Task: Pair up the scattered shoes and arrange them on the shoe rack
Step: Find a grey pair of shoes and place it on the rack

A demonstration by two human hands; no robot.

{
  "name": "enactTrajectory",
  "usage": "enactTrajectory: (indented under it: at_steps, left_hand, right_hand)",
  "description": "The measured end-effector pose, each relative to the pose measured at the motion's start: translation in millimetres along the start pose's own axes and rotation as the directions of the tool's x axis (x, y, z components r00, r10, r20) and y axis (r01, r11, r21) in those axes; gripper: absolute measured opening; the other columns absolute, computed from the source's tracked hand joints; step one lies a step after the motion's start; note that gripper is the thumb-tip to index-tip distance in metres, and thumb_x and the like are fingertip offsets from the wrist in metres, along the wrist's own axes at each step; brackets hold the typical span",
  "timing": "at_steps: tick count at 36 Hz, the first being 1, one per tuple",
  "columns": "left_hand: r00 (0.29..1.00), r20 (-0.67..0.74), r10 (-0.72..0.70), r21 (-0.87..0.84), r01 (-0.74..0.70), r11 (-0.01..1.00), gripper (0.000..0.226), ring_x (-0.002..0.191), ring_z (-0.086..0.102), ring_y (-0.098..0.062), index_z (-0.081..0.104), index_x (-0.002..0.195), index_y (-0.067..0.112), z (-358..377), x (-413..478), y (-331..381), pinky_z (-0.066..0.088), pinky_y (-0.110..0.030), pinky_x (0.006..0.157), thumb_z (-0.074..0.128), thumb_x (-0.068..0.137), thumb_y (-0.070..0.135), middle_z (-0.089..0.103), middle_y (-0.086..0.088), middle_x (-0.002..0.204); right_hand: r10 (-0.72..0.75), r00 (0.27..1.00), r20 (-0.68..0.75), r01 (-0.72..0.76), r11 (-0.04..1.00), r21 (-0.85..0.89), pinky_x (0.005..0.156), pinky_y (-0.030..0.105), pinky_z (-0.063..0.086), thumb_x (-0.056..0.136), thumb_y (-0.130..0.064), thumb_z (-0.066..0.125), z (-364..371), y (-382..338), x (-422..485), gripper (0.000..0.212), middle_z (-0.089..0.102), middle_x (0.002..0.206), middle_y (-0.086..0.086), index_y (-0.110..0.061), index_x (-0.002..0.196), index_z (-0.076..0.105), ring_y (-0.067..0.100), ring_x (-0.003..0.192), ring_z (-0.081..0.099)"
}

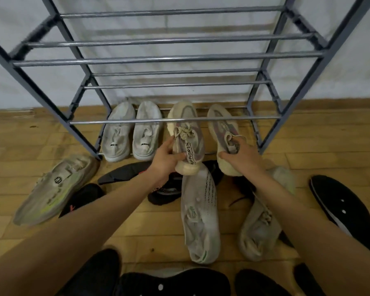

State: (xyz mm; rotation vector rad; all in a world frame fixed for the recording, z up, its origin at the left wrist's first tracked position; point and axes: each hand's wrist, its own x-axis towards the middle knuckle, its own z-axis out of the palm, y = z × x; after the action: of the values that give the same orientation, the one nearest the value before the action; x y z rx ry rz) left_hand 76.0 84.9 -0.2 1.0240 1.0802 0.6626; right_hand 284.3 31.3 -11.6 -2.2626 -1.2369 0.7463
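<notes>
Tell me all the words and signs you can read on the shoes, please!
"APAOREN": on the heel strap of the beige shoe held in the left hand.
Small dark print on the tongues of the white pair on the shoe rack: too blurred to read.
Round black badge on the grey-and-lime shoe: unreadable.
Green logo on the white shoe: no letters readable.

On the shoe rack's (173, 120) bottom tier you have two white slip-ons (118, 133) side by side at its left end, toes inward. Right of them, two beige knit sneakers (187, 133) point toes inward, heels overhanging the rack's front bar.
</notes>
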Motion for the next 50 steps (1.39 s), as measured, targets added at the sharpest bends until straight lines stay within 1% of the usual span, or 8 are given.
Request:
enactTrajectory:
  at_steps: [4, 16, 21, 25, 30, 37, 43, 50]
  left_hand:
    - [1.0, -0.003, 0.015, 0.094, -0.014, 0.995, 0.059, 0.116, 0.057, -0.029, 0.039, 0.139, 0.017, 13.2, 28.2, 3.4, 0.049, -0.047, 0.096, 0.056, 0.088, -0.006, 0.059, -0.012, 0.127]
    - [0.997, -0.062, -0.046, 0.146, 0.055, 0.988, 0.056, 0.102, 0.059, -0.027, 0.039, 0.14, 0.012, 31.7, 86.9, 4.4, 0.051, -0.038, 0.086, 0.052, 0.089, -0.008, 0.06, -0.012, 0.108]
    - [0.996, -0.041, -0.082, 0.151, 0.088, 0.985, 0.052, 0.112, 0.059, -0.029, 0.038, 0.14, 0.015, 39.7, 93.3, -1.9, 0.05, -0.045, 0.095, 0.047, 0.093, -0.005, 0.059, -0.011, 0.122]
    - [0.996, -0.024, -0.088, 0.426, 0.089, 0.9, 0.045, 0.111, 0.058, -0.025, 0.044, 0.132, 0.018, 35.4, 100.8, -13.3, 0.051, -0.045, 0.096, 0.049, 0.09, 0.003, 0.06, -0.009, 0.124]
    - [0.997, -0.038, -0.071, 0.435, 0.08, 0.897, 0.04, 0.104, 0.061, -0.02, 0.052, 0.127, 0.013, 29.2, 97.4, -10.3, 0.052, -0.033, 0.089, 0.053, 0.088, 0.004, 0.064, -0.004, 0.115]
    - [1.0, 0.006, 0.018, 0.706, -0.017, 0.708, 0.089, 0.129, 0.041, -0.027, 0.032, 0.144, 0.014, 28.3, 97.1, -23.3, 0.04, -0.043, 0.108, 0.08, 0.07, 0.02, 0.041, -0.01, 0.14]
    - [0.996, -0.028, 0.087, 0.761, -0.035, 0.648, 0.031, 0.094, 0.051, -0.02, 0.049, 0.083, 0.015, 30.7, 97.7, -26.3, 0.043, -0.028, 0.084, 0.077, 0.072, 0.011, 0.053, -0.017, 0.121]
    - [0.983, -0.091, 0.157, 0.718, -0.044, 0.695, 0.039, 0.113, 0.051, -0.026, 0.041, 0.065, 0.023, 33.7, 95.2, -34.4, 0.04, -0.031, 0.096, 0.073, 0.076, 0.004, 0.05, -0.015, 0.127]
  right_hand:
    - [-0.012, 0.997, -0.076, 0.009, 0.999, -0.047, 0.074, 0.033, 0.044, 0.081, -0.048, 0.065, 6.5, -7.0, 25.1, 0.06, 0.058, 0.123, 0.01, -0.018, 0.129, 0.044, 0.031, 0.107, 0.058]
    - [0.023, 0.976, -0.218, -0.034, 0.998, -0.045, 0.089, 0.043, 0.049, 0.079, -0.052, 0.064, 15.5, -8.4, 66.5, 0.068, 0.054, 0.129, 0.011, -0.014, 0.131, 0.042, 0.032, 0.118, 0.052]
    - [0.064, 0.99, -0.125, -0.071, 0.996, -0.049, 0.1, 0.046, 0.039, 0.086, -0.044, 0.06, 21.3, -5.4, 72.6, 0.074, 0.037, 0.143, 0.019, -0.006, 0.141, 0.027, 0.038, 0.129, 0.037]
    - [0.072, 0.997, 0.009, -0.071, 0.99, -0.125, 0.114, 0.047, 0.023, 0.087, -0.044, 0.059, 30.6, 6.4, 66.4, 0.086, 0.011, 0.155, 0.021, -0.008, 0.149, 0.011, 0.04, 0.142, 0.013]
    - [0.034, 0.999, -0.005, -0.035, 0.991, -0.127, 0.113, 0.045, 0.024, 0.086, -0.034, 0.063, 34.8, 16.2, 59.3, 0.086, 0.009, 0.156, 0.018, -0.009, 0.149, 0.011, 0.039, 0.142, 0.014]
    - [0.054, 0.998, -0.027, -0.058, 0.986, -0.154, 0.109, 0.044, 0.031, 0.088, -0.033, 0.062, 37.2, 16.7, 57.1, 0.079, 0.017, 0.154, 0.018, -0.011, 0.149, 0.016, 0.039, 0.139, 0.022]
    - [0.071, 0.995, -0.073, -0.079, 0.992, -0.102, 0.104, 0.041, 0.037, 0.087, -0.026, 0.066, 35.3, 12.4, 56.8, 0.07, 0.029, 0.147, 0.018, -0.004, 0.142, 0.029, 0.038, 0.131, 0.035]
    - [0.035, 0.985, -0.169, -0.046, 0.997, -0.061, 0.106, 0.04, 0.037, 0.086, -0.023, 0.066, 46.4, 19.6, 50.2, 0.06, 0.033, 0.142, 0.024, 0.006, 0.13, 0.038, 0.038, 0.128, 0.039]
